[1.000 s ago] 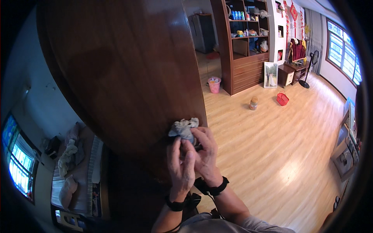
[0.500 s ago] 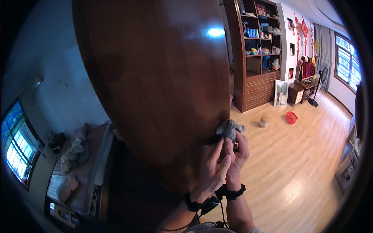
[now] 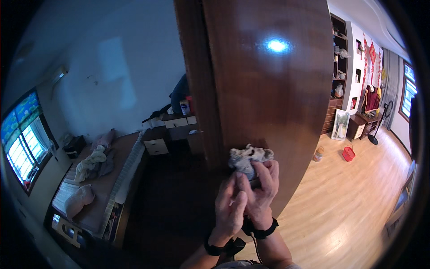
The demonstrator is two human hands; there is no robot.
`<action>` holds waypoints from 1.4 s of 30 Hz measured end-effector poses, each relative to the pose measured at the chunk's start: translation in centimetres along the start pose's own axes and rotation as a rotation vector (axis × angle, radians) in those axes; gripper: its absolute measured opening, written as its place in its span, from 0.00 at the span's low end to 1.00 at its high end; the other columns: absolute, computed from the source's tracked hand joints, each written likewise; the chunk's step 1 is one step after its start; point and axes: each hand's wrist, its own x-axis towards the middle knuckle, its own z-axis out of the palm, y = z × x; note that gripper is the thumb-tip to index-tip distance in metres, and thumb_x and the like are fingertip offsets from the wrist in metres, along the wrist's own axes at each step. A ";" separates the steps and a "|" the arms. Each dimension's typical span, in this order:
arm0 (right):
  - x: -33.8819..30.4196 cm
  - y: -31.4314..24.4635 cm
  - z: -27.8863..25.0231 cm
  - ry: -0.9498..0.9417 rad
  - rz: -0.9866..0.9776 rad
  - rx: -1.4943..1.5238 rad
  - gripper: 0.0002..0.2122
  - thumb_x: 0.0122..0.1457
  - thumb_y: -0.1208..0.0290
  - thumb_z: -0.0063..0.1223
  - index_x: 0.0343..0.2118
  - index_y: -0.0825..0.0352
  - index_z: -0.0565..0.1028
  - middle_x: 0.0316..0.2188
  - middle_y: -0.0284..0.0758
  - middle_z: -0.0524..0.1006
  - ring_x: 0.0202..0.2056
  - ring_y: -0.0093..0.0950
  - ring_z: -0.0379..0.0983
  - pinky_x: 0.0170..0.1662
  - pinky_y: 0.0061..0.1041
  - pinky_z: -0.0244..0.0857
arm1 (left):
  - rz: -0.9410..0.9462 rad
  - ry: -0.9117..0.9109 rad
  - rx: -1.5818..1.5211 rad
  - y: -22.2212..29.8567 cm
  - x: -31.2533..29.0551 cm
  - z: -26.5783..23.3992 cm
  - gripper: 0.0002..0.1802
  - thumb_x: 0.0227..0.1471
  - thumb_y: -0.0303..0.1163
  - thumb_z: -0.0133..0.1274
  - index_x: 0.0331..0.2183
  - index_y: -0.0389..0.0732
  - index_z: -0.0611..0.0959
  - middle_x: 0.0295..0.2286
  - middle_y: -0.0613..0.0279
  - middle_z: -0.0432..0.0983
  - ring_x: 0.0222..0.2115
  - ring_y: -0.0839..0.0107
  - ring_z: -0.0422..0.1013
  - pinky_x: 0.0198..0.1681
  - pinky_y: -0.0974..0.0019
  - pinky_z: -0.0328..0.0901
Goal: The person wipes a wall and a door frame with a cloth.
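Observation:
A crumpled grey rag (image 3: pixel 249 158), mottled with dark and pale patches, is bunched up in front of a glossy dark brown wooden door (image 3: pixel 273 98). My right hand (image 3: pixel 263 186) grips the rag from below, fingers curled over its right side. Close beside it, my left hand (image 3: pixel 230 207) has its fingertips pinched at the rag's lower left edge. Both wrists wear black straps, and a thin cable hangs between them. Whether the rag touches the wood I cannot tell.
To the left is a dim bedroom with a bed (image 3: pixel 112 163), a pink pillow (image 3: pixel 79 201) and a white-fronted drawer unit (image 3: pixel 156 145). On the light wood floor at right stand a red basket (image 3: pixel 348 154), a jar (image 3: pixel 318 154), a framed photo (image 3: pixel 340 124) and a fan (image 3: pixel 374 139).
The view has turned left, showing more of the bedroom and less of the shelves. My hands and the rag have moved from the door's edge onto its face, and the rag is spread wider.

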 end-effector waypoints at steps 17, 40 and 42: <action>2.5 0.1 0.7 -0.196 -0.317 0.097 0.19 0.46 0.76 0.70 0.45 0.66 0.84 0.36 0.36 0.75 0.35 0.34 0.73 0.35 0.31 0.71 | -0.107 0.308 -0.086 1.2 -0.2 2.7 0.38 0.69 0.49 0.37 0.68 0.29 0.64 0.62 0.40 0.66 0.60 0.54 0.68 0.62 0.55 0.64; 9.6 8.4 -10.6 0.265 0.024 -0.139 0.15 0.59 0.75 0.66 0.49 0.71 0.82 0.42 0.40 0.78 0.42 0.30 0.76 0.44 0.28 0.72 | -0.165 -0.250 0.134 4.7 6.0 3.8 0.46 0.68 0.62 0.34 0.67 0.31 0.69 0.58 0.40 0.73 0.54 0.54 0.75 0.40 0.60 0.77; 9.0 8.1 -9.9 0.272 0.001 -0.141 0.16 0.59 0.74 0.66 0.49 0.71 0.82 0.42 0.40 0.77 0.43 0.30 0.76 0.45 0.28 0.72 | -0.130 -0.290 0.150 4.9 6.2 2.9 0.46 0.68 0.62 0.33 0.67 0.31 0.69 0.58 0.39 0.73 0.55 0.53 0.75 0.40 0.60 0.78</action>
